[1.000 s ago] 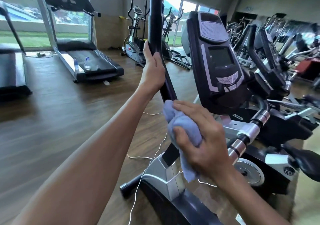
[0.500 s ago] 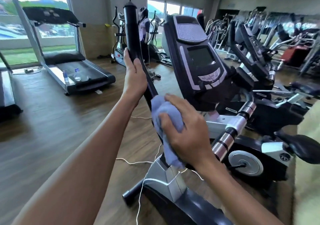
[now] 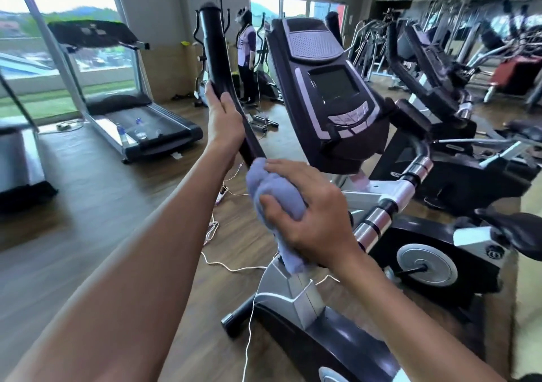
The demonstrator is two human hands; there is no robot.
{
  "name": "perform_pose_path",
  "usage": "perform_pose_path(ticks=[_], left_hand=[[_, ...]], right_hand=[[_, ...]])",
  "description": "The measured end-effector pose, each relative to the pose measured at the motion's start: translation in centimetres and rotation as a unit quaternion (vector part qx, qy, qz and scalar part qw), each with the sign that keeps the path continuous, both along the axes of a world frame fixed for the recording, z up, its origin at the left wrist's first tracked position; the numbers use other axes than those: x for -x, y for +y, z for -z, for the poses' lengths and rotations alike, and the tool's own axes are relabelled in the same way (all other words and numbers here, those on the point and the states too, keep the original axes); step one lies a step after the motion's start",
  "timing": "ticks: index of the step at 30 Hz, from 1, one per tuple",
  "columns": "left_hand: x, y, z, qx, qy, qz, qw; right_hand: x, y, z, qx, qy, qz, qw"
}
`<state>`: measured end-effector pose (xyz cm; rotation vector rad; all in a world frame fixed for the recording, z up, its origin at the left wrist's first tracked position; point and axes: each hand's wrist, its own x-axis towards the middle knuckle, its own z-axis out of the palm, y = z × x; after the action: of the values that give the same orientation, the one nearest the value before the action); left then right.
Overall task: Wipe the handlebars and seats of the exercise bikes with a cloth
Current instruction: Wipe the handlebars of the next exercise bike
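1. Our left hand (image 3: pixel 224 120) grips the black handlebar (image 3: pixel 218 67), fingers curled round it, far of the cloth.
2. Our right hand (image 3: pixel 311 217) clutches the blue cloth (image 3: pixel 275 196), wrapped on the bar's lower part, left of the console (image 3: pixel 328 88).
3. Bottles (image 3: pixel 140 127) lie on the far-left treadmill (image 3: pixel 117 102); contents unclear.

Soft, nubby cloth (image 3: pixel 277 199) wraps a matt black handlebar (image 3: pixel 218 67); polished metal grip bands (image 3: pixel 378 223); wood-look floor (image 3: pixel 88 199).
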<state>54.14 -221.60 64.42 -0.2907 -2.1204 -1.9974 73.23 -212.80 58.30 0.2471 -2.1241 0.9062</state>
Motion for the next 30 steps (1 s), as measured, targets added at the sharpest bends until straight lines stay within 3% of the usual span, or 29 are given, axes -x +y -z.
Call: perform_pose_path(ticks=[3,5,7,9,14,19,23,27,30], left_hand=[[-0.3,-0.5,0.1,0.003,-0.043,0.006,0.999],[-2.3,-0.8,-0.2,0.032,-0.043,-0.018,0.998],[-4.1,-0.6,0.4,0.060,-0.018,-0.055,0.997],[-6.2,-0.2,1.4,0.038,-0.009,-0.073,0.997],[-7.8,0.8,2.7,-0.014,-0.119,0.009,0.993],[-7.9,0.7,2.7,-0.037,-0.171,0.047,0.984],[-9.0,0.5,2.3,-0.033,-0.158,0.050,0.986],[-9.4,0.6,2.3,-0.011,-0.146,0.030,0.989],[-9.5,0.8,2.3,-0.012,-0.144,0.032,0.989]], right_hand=[[-5.3,2.2,4.0,-0.015,0.020,-0.020,0.999],[-7.3,3.4,5.2,0.127,0.019,0.017,0.992],[-8.1,4.2,6.0,0.283,0.050,0.126,0.949],[-7.6,3.8,6.5,0.313,0.060,0.185,0.930],[-2.8,-0.2,6.4,0.099,0.065,0.237,0.964],[-2.6,1.2,5.4,0.061,0.068,0.228,0.969],[-2.1,5.7,4.5,0.050,-0.052,0.187,0.980],[-3.5,2.4,6.0,0.039,-0.008,0.231,0.972],[-4.6,3.6,6.9,0.015,0.002,0.141,0.990]])
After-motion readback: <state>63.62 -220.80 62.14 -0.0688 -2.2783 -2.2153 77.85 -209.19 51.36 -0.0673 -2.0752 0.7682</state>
